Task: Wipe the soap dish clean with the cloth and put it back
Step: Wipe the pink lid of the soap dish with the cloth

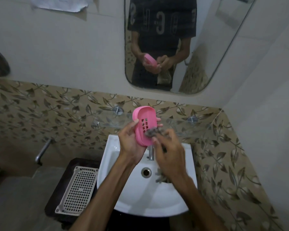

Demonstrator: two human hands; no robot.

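Observation:
My left hand [130,142] holds a pink oval soap dish [144,119] tilted up above the sink, its slotted inside facing me. My right hand [169,154] grips a grey cloth [151,131] and presses it against the lower inside of the dish. The cloth's loose end [160,176] hangs down below my right hand over the basin. My fingertips show behind the dish's right edge.
A white sink [123,194] with a drain and a chrome tap [150,152] lies below my hands. A glass shelf [178,125] runs along the leaf-patterned wall behind the dish. A white perforated tray [77,189] rests on a dark stand at the left. A mirror [207,47] hangs above.

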